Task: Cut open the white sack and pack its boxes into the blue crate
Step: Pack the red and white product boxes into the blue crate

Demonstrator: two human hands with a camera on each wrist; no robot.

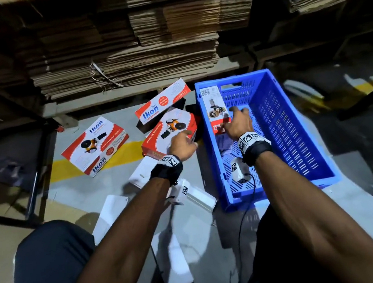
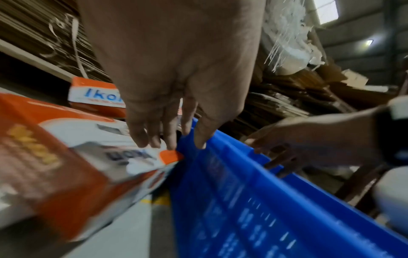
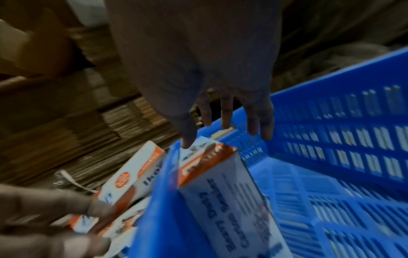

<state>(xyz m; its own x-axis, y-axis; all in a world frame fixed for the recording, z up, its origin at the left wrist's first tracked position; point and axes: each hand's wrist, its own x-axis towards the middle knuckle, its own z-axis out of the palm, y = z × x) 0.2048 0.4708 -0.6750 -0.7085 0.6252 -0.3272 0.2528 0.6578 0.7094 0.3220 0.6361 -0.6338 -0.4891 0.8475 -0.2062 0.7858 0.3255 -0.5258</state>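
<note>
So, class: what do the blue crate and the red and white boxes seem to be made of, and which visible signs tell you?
Blue crate: probably moulded plastic with a slight sheen; uniform colour, slotted walls, cut-out handle.
Red and white boxes: apparently printed cardboard with a glossy coating; sharp folded edges, light glare on the panels.

Dim storeroom: flattened cardboard sheets (image 1: 126, 55) stacked on a low shelf above grey floor (image 1: 114, 116) with yellow stripe (image 1: 72, 162).
</note>
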